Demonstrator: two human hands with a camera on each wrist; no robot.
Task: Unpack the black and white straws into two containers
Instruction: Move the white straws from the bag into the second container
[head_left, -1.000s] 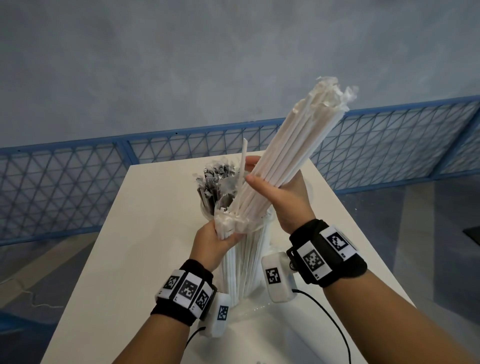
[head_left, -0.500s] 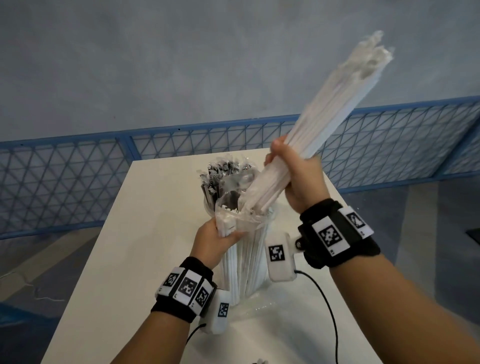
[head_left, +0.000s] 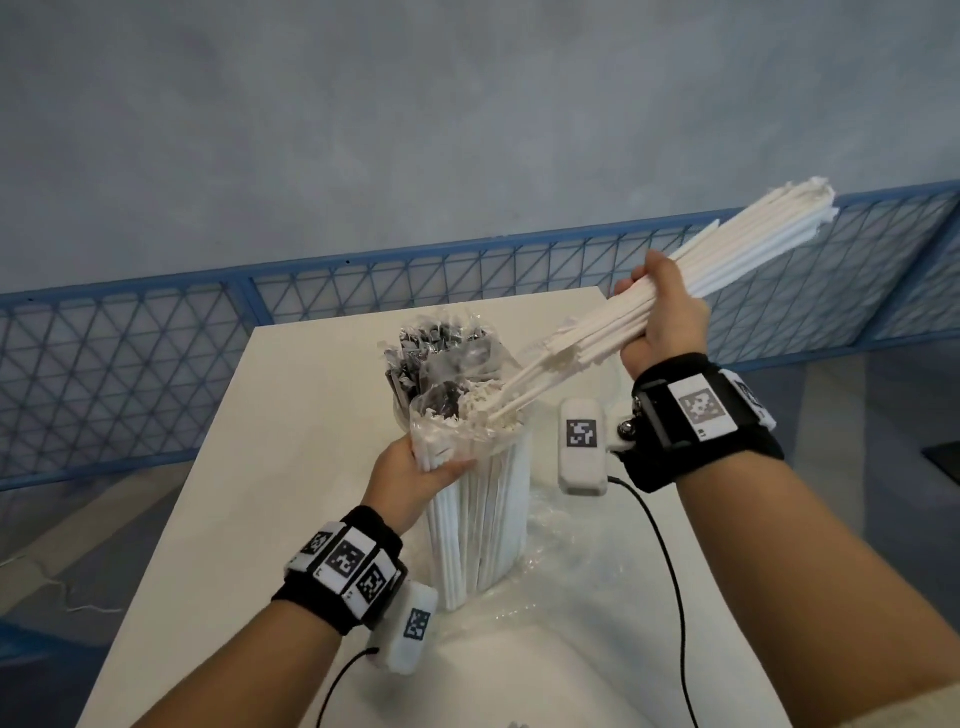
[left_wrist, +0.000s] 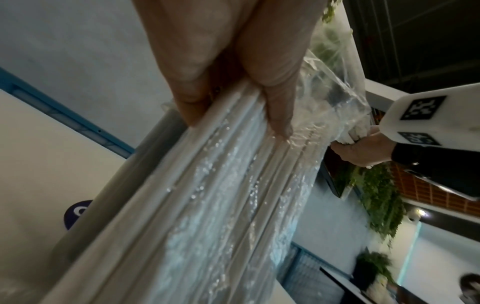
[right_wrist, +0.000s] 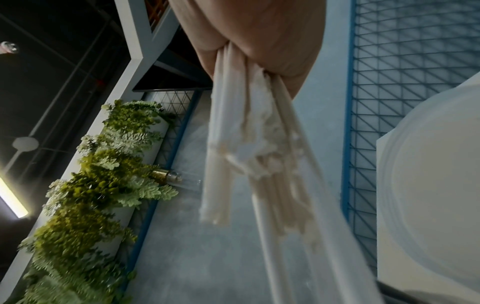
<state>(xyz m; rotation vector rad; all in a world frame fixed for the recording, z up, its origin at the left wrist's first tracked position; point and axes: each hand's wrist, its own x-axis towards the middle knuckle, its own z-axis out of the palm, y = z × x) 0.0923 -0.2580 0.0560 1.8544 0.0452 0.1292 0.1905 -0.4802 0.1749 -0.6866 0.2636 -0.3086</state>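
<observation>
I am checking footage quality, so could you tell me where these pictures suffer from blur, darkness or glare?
Head view: evenly lit and mostly sharp. Left wrist view: dim; specks of glare on the plastic bag gripped by the left hand. Right wrist view: dim; the white straws in the right hand and the greenery look smeared.

- The left hand (left_wrist: 233, 61) grips a clear plastic bag (left_wrist: 259, 195) of white straws (left_wrist: 202, 185); thumb and fingers curl round the pack.
- A grey edge (left_wrist: 122, 195) runs beside the pack.
- The right hand (left_wrist: 363, 150) holds straw ends at the bag's far end.
</observation>
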